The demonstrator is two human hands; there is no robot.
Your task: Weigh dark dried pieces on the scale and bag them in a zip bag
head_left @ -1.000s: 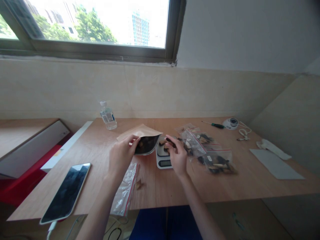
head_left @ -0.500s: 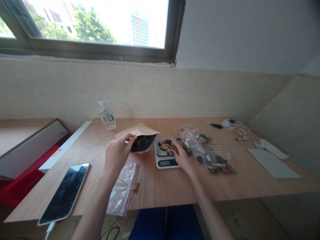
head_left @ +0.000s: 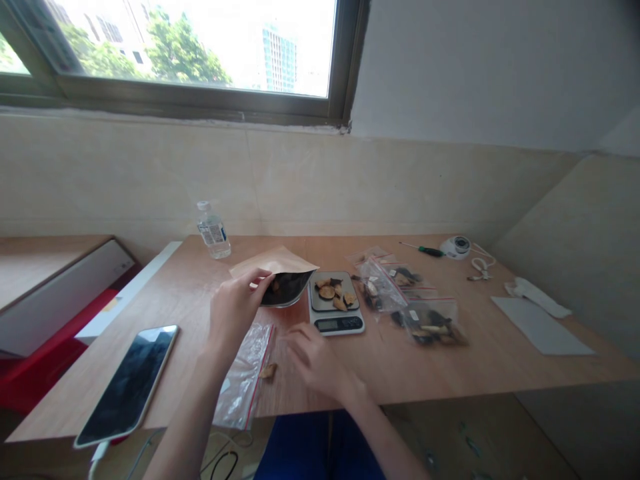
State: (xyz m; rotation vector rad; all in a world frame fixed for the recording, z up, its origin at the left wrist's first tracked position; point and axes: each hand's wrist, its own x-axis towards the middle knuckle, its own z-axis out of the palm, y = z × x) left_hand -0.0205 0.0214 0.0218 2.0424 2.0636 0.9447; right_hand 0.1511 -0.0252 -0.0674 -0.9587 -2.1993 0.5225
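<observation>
My left hand (head_left: pixel 240 303) pinches the edge of a kraft paper pouch (head_left: pixel 280 259), whose mouth gapes towards me and shows a dark inside. Just right of it stands a white kitchen scale (head_left: pixel 336 327) with several dried brown slices (head_left: pixel 327 292) on its metal plate. My right hand (head_left: pixel 315 360), slightly blurred, hovers in front of the scale with its fingers stretched out and nothing visible in them. Nearest to those fingers lies a single dried slice (head_left: pixel 269 371), beside a flat clear zip bag (head_left: pixel 240 387) with a red seal.
Zip bags of dried slices (head_left: pixel 433 323) lie right of the scale. Beyond them are a screwdriver (head_left: pixel 430 251), a white camera (head_left: pixel 457 247) with cable and a white sheet (head_left: pixel 543 327). At left are a phone (head_left: pixel 130 383) and a water bottle (head_left: pixel 214 233).
My right hand has left the slices on the scale and come left and towards me, near the loose slice. The left hand and pouch stay in place.
</observation>
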